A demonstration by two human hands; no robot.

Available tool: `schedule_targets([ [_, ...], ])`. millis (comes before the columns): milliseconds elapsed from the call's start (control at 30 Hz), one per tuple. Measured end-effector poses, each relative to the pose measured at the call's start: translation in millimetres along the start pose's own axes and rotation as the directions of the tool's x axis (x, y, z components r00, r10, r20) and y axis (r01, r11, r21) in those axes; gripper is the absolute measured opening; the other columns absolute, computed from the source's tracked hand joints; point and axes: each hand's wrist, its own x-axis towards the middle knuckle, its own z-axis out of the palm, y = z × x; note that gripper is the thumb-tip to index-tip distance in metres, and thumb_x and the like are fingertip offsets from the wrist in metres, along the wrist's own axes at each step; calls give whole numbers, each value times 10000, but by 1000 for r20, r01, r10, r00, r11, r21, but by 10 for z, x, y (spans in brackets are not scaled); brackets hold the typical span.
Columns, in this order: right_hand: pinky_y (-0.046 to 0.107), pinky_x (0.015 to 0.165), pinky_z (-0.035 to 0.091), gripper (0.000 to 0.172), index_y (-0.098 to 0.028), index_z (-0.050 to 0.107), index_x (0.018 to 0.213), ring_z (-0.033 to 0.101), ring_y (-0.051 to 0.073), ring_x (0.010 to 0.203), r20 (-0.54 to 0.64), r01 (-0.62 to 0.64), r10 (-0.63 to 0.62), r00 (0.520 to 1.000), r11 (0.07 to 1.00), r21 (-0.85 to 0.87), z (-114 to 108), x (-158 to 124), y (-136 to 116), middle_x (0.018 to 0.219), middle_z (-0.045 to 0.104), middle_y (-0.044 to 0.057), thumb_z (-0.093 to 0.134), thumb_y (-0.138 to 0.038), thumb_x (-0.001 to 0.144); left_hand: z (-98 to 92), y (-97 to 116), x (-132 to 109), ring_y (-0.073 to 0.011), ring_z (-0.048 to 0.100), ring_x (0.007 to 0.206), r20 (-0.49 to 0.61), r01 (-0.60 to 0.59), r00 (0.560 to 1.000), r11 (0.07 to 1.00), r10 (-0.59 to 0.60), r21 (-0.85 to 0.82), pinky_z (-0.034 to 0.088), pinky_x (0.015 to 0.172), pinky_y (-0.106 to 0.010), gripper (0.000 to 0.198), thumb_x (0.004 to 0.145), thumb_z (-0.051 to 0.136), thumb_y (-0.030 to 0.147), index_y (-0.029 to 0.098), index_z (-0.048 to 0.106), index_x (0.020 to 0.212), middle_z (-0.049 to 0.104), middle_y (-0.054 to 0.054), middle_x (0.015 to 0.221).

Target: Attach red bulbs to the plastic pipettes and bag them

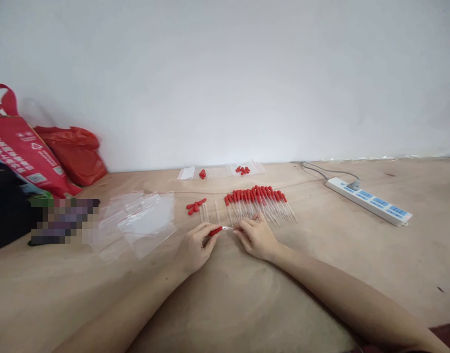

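Between my hands, low over the wooden table, is a dropper: a red rubber bulb (215, 231) on a thin clear glass tube (227, 228). My left hand (198, 245) pinches the bulb, and the fingers of my right hand (256, 237) close round the tube, hiding its far end. Just beyond my right hand lies a row of droppers (254, 193) with red bulbs pointing away from me. A small cluster of loose red bulbs (195, 206) lies beyond my left hand, with a few bare glass tubes (205, 214) beside it.
Clear zip bags (144, 220) lie in a pile at the left. More bulbs and tubes sit on bags (243, 169) near the wall. A power strip (368, 200) with a cable is at the right. Red bags (72, 152) and a pixelated object (66, 220) stand far left.
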Motion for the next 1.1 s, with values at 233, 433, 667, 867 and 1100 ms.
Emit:
schedule_targets([
  [233,273,707,225,176,-155,524,812,496,100,604,23,-18,15,1000,985,169,17,-21,-49,754,623,9,379,-232,874,44,6,-20,-141,585,667,-28,120,992,991,-122,-62,475,608,-249,156,815,500,257,169,616,870,640,-28,768],
  [433,275,706,212,189,-180,555,829,499,107,638,61,56,-67,996,985,166,21,-33,33,778,627,10,383,-241,877,18,-17,-28,-139,584,674,28,43,999,996,-41,-80,461,608,-246,163,831,480,261,175,619,842,640,-32,761],
  [667,292,709,189,266,-176,573,751,466,105,610,61,201,-206,977,977,77,1,-32,134,704,597,3,358,-257,885,-8,51,-26,-145,576,680,157,-46,986,996,58,-82,457,650,-268,172,844,452,242,185,611,811,623,-28,730],
  [867,304,676,177,244,-173,582,772,439,108,601,60,191,-193,979,981,29,-18,-57,65,716,593,7,369,-246,866,11,35,-42,-145,563,691,171,-131,976,991,133,-25,443,647,-260,167,848,444,236,177,597,818,612,-33,735],
  [1100,296,653,180,247,-165,568,736,428,106,581,72,152,-154,985,988,30,28,-51,-33,703,593,19,355,-208,852,28,39,-59,-151,537,682,177,-146,974,989,144,0,431,626,-264,177,850,424,244,170,576,799,589,-44,721],
])
